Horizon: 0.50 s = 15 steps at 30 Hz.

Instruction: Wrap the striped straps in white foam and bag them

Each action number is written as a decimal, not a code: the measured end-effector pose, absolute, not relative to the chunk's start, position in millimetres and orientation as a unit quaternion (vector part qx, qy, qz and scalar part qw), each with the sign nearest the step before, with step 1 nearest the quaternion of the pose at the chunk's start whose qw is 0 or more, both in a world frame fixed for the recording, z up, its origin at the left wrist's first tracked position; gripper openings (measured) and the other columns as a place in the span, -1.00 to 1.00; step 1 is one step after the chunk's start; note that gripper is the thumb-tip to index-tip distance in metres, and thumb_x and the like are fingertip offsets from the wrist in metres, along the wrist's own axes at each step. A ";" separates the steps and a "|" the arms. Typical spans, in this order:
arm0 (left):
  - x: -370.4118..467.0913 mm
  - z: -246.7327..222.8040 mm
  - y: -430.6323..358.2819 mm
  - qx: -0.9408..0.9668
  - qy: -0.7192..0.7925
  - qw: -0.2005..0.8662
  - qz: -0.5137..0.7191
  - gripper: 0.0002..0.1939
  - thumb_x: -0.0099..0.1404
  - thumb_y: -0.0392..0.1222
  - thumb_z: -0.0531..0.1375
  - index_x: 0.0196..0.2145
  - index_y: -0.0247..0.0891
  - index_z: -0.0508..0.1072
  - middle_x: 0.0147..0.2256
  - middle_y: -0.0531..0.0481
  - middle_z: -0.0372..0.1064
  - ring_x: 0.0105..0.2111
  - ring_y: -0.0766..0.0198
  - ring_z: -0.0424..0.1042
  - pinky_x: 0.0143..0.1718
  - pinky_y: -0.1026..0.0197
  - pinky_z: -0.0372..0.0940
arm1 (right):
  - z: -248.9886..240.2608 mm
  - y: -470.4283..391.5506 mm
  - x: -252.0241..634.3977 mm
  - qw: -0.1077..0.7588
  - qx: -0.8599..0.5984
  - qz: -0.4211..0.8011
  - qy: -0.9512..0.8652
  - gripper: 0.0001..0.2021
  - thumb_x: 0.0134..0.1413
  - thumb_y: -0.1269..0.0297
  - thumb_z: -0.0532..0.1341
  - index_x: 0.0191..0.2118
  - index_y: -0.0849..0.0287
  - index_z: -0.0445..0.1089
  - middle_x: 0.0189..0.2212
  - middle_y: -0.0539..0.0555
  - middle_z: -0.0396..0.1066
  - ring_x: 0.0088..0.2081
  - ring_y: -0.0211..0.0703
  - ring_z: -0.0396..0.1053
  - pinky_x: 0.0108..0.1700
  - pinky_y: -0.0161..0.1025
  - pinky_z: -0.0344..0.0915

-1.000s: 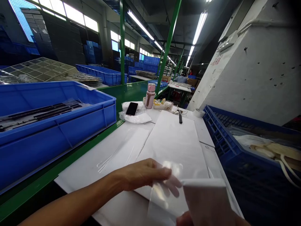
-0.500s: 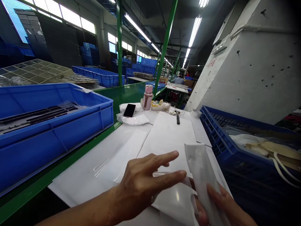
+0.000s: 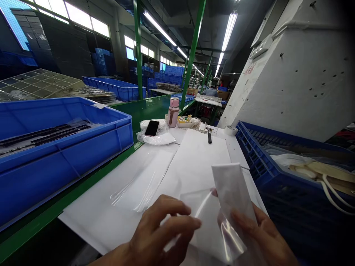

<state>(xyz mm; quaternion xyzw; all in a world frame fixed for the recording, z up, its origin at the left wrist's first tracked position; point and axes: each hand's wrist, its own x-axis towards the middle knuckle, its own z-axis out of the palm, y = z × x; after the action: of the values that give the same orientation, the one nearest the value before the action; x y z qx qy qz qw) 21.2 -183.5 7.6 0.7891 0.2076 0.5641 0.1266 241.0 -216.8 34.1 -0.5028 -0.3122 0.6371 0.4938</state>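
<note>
My right hand is closed around a narrow, whitish folded plastic sleeve, which stands tilted above the table. A sheet of clear plastic film hangs beside the sleeve, with fingers of the right hand behind it. To the left, my left hand is half curled with its fingers apart, its fingertips close to the film's left edge. Beneath both hands lie flat white sheets, and clear film with shiny creases covers the left part of the table.
On the left, a blue crate holds dark strips. A phone rests on a plastic-wrapped bundle near a pink bottle. A black-handled tool and a tape roll lie farther back. At right stands another blue crate with bags.
My left hand has drawn back down and left, its fingers curling from outstretched. The right hand has turned the sleeve to show its broader face, and the clear film now spreads between the hands.
</note>
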 end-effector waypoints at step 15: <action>45.4 15.9 -167.2 0.424 0.304 0.752 0.403 -0.72 0.26 -0.04 0.18 -0.21 -0.28 0.54 -0.37 -0.01 0.34 -0.37 0.40 0.24 -0.30 0.39 0.15 | 43.7 -221.2 237.0 0.446 -0.601 0.503 -0.433 -0.54 -0.01 -0.07 0.25 -0.05 0.12 0.39 -0.50 0.07 0.39 -0.48 -0.17 0.29 -0.49 -0.33 0.23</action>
<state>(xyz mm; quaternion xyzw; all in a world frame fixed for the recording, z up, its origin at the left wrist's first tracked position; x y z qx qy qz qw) 45.4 -167.2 15.9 0.4237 0.3042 0.4029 0.7521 237.0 -221.2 43.7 -0.6006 -0.4328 0.5029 0.4461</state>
